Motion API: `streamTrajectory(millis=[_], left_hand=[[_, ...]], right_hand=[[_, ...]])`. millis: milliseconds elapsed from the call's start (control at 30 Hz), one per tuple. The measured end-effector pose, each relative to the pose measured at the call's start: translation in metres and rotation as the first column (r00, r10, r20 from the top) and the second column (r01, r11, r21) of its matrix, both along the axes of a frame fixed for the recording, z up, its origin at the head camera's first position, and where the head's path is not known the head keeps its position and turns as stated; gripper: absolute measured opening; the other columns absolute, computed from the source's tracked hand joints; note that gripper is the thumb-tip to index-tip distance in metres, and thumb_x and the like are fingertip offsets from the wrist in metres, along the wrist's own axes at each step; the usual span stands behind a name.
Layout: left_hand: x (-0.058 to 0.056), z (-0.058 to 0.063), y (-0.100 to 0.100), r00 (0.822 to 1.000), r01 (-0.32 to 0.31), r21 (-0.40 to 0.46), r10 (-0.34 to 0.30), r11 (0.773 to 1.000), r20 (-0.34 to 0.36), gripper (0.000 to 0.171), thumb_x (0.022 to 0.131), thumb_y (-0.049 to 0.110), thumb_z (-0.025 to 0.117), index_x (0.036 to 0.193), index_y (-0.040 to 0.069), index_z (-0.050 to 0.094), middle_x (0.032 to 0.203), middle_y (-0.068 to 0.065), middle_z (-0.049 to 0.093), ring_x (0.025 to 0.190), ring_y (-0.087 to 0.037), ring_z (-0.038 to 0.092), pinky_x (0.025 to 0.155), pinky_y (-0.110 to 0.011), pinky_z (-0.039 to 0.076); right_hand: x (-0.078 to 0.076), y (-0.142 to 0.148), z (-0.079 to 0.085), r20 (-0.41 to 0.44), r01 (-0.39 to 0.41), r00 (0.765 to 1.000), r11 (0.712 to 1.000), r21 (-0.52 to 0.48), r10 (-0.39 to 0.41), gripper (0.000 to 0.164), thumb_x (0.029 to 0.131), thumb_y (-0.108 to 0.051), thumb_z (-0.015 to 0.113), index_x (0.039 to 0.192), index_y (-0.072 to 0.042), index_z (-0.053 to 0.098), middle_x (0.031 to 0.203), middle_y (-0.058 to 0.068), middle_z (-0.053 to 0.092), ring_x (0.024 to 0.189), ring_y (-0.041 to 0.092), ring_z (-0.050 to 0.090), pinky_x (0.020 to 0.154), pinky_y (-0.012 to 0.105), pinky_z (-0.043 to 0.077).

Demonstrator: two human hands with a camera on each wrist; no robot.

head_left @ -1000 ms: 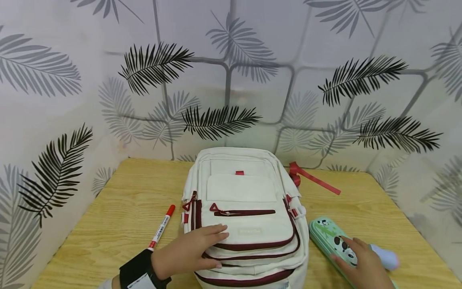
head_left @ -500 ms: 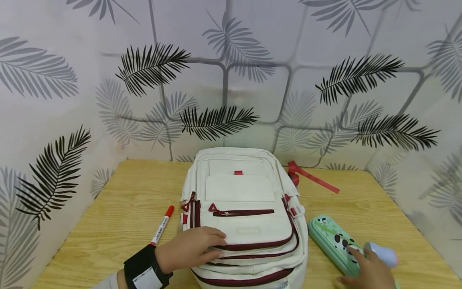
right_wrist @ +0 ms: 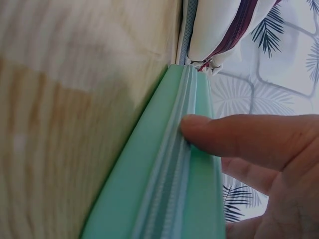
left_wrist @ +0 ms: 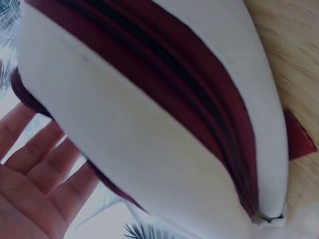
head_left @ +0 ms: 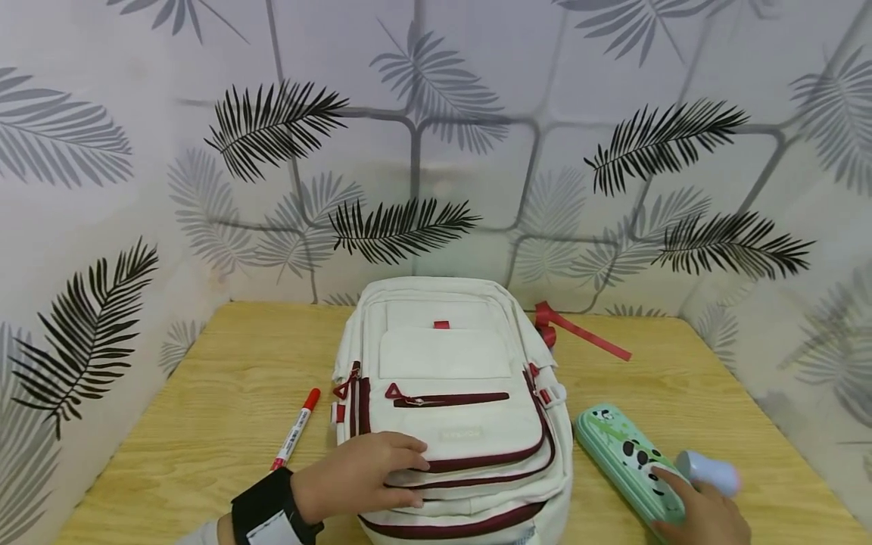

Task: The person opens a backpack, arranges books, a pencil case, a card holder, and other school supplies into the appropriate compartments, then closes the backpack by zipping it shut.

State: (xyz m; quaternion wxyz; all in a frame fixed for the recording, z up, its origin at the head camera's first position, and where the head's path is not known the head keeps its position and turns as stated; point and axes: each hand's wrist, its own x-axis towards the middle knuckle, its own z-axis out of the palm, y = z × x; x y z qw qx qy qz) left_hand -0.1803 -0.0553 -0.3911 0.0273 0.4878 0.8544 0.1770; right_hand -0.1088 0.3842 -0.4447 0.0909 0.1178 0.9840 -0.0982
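A white backpack [head_left: 446,356] with dark red zips lies in the middle of the table. My left hand [head_left: 361,473] rests on its lower left part, fingers loosely extended. In the left wrist view, the fingers [left_wrist: 55,159] touch a dark red edge of the bag. To the right of the backpack lies a mint-green pencil case [head_left: 616,446] with panda pictures. My right hand [head_left: 708,515] grips its near part. The right wrist view shows the thumb [right_wrist: 209,134] against the case's zipped side, the other fingers partly hidden behind the case.
A white marker with a red cap [head_left: 296,430] lies left of the backpack. A pale blue cylinder [head_left: 711,471] lies just right of the pencil case, partly behind my right hand. A red strap [head_left: 589,333] trails at the back right. A leaf-patterned wall [head_left: 415,151] borders the table.
My right hand has shifted towards the near end of the pencil case. The left hand stays on the backpack. The whole head view has drifted slightly, so things appear further left.
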Motion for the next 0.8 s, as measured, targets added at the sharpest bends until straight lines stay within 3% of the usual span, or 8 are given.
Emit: streamTrajectory(millis=[133, 300, 433, 500, 667, 800], left_hand=[[0.005, -0.002, 0.003, 0.998, 0.012, 0.007, -0.012, 1.000, -0.061, 0.016, 0.085, 0.028, 0.060, 0.093, 0.016, 0.067, 0.111, -0.002, 0.061, 0.103, -0.012, 0.056, 0.084, -0.025, 0.047], [0.005, 0.002, 0.008, 0.994, -0.056, 0.104, 0.066, 0.993, -0.092, 0.015, 0.087, 0.020, 0.056, 0.096, 0.010, 0.065, 0.102, -0.001, 0.065, 0.093, -0.009, 0.060, 0.080, -0.025, 0.049], [-0.001, 0.017, 0.012, 0.985, -0.118, 0.222, 0.142, 0.968, -0.096, 0.015, 0.087, 0.017, 0.056, 0.096, 0.009, 0.064, 0.089, 0.001, 0.065, 0.076, -0.003, 0.057, 0.067, -0.020, 0.048], [-0.005, 0.027, 0.014, 0.977, -0.142, 0.283, 0.181, 0.948, -0.114, 0.011, 0.086, 0.016, 0.058, 0.093, 0.009, 0.063, 0.084, 0.002, 0.065, 0.069, -0.002, 0.054, 0.061, -0.018, 0.046], [-0.013, 0.053, 0.015, 0.948, -0.217, 0.391, 0.289, 0.894, -0.135, 0.007, 0.085, 0.015, 0.059, 0.091, 0.011, 0.062, 0.081, 0.002, 0.064, 0.065, -0.003, 0.053, 0.058, -0.018, 0.045], [-0.019, 0.068, 0.017, 0.944, -0.243, 0.441, 0.315, 0.864, -0.097, 0.007, 0.085, 0.013, 0.059, 0.091, 0.010, 0.062, 0.081, 0.000, 0.065, 0.069, -0.005, 0.055, 0.060, -0.020, 0.045]], right_hand=[[0.000, 0.000, -0.002, -0.016, 0.010, 1.000, 1.000, -0.011, -0.010, 0.081, 0.058, -0.053, 0.074, 0.124, -0.012, 0.050, 0.101, 0.025, 0.056, 0.083, 0.033, 0.056, 0.059, 0.046, 0.045], [0.005, 0.000, 0.003, -0.045, 0.007, 0.999, 1.000, -0.008, -0.007, 0.077, 0.058, -0.050, 0.076, 0.120, -0.010, 0.054, 0.101, 0.026, 0.056, 0.081, 0.032, 0.057, 0.057, 0.044, 0.045], [0.015, -0.004, 0.016, -0.191, -0.022, 0.981, 0.999, 0.043, 0.030, 0.066, 0.058, -0.040, 0.078, 0.113, -0.009, 0.059, 0.102, 0.032, 0.054, 0.080, 0.042, 0.056, 0.055, 0.046, 0.043], [0.021, -0.008, 0.024, -0.303, -0.035, 0.952, 0.997, 0.063, 0.053, 0.061, 0.056, -0.034, 0.080, 0.109, -0.009, 0.062, 0.103, 0.034, 0.053, 0.081, 0.046, 0.055, 0.055, 0.050, 0.042], [0.033, -0.016, 0.041, -0.547, -0.135, 0.823, 0.988, 0.077, 0.155, 0.054, 0.050, -0.023, 0.083, 0.099, -0.008, 0.067, 0.099, 0.030, 0.057, 0.079, 0.045, 0.056, 0.055, 0.053, 0.042], [0.040, -0.018, 0.050, -0.617, -0.260, 0.741, 0.960, 0.101, 0.265, 0.057, 0.046, -0.022, 0.085, 0.099, -0.011, 0.067, 0.100, 0.020, 0.061, 0.082, 0.038, 0.057, 0.060, 0.047, 0.045]])
